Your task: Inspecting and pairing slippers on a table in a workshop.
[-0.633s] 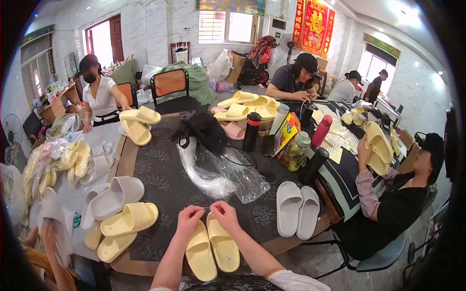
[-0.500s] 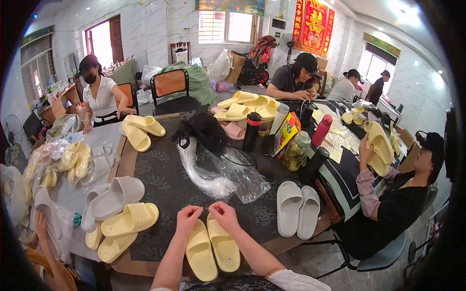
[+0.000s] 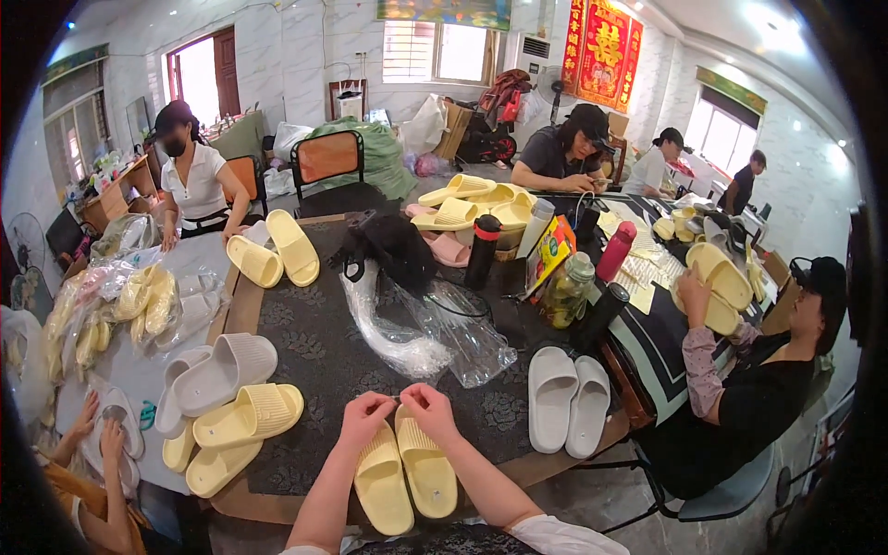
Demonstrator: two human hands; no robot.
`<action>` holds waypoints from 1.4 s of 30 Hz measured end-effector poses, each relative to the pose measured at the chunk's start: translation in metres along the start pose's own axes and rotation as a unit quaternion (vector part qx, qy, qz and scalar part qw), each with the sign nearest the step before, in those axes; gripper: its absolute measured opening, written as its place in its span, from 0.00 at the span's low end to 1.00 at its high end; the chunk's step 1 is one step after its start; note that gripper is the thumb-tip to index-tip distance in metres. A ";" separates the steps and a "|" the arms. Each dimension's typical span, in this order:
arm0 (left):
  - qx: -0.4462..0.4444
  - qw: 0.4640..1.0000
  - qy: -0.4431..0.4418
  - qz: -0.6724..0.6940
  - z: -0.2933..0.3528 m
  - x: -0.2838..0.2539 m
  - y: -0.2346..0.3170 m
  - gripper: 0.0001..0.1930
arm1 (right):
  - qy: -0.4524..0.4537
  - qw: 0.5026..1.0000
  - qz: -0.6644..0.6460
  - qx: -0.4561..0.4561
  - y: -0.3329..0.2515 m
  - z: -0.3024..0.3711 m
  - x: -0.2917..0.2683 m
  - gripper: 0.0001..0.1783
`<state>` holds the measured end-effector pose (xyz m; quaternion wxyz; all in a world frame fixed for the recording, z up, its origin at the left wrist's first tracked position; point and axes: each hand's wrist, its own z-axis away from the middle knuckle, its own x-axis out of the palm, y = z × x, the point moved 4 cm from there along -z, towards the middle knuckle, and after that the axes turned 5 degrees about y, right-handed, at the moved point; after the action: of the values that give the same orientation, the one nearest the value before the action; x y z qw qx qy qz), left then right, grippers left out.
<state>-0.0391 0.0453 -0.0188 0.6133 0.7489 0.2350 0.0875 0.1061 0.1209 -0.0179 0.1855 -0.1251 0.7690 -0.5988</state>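
My left hand [image 3: 367, 418] and my right hand [image 3: 430, 413] meet fingertip to fingertip above the toe ends of a pair of yellow slippers [image 3: 384, 490]. Both hands are closed in a pinch. Whatever lies between the fingers is too small to make out. The slippers rest side by side at the table's near edge, with their straps partly covered by my hands and wrists. Just beyond my hands lies a bundle of clear plastic bags [image 3: 407, 347].
Grey and yellow slippers [image 3: 245, 416] are piled on the left, and a grey pair [image 3: 569, 398] stands on the right. A black cap [image 3: 393, 250], bottles [image 3: 566, 291] and more yellow slippers [image 3: 472, 203] are farther back. Co-workers sit or stand around the tables.
My fingertips have come slightly closer together. At the back left, the yellow slippers lie differently. The co-worker on the right holds the yellow slippers lower; the one at lower left now has both hands on grey slippers.
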 end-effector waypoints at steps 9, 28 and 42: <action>-0.099 0.994 0.035 0.035 -0.005 -0.007 -0.019 0.08 | 0.068 0.996 -0.049 0.043 0.000 0.001 -0.005 0.06; -0.208 0.946 0.090 0.232 -0.009 -0.022 -0.031 0.07 | -0.143 0.926 0.350 -0.005 -0.063 0.107 -0.036 0.30; -0.203 0.916 0.048 0.342 0.012 -0.023 -0.033 0.07 | -0.189 0.917 0.339 -0.095 -0.045 0.105 -0.007 0.21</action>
<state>-0.0621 0.0292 -0.0497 0.6731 0.6375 -0.0290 0.3737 0.1568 0.0206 0.0039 0.5066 0.0149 0.7693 -0.3890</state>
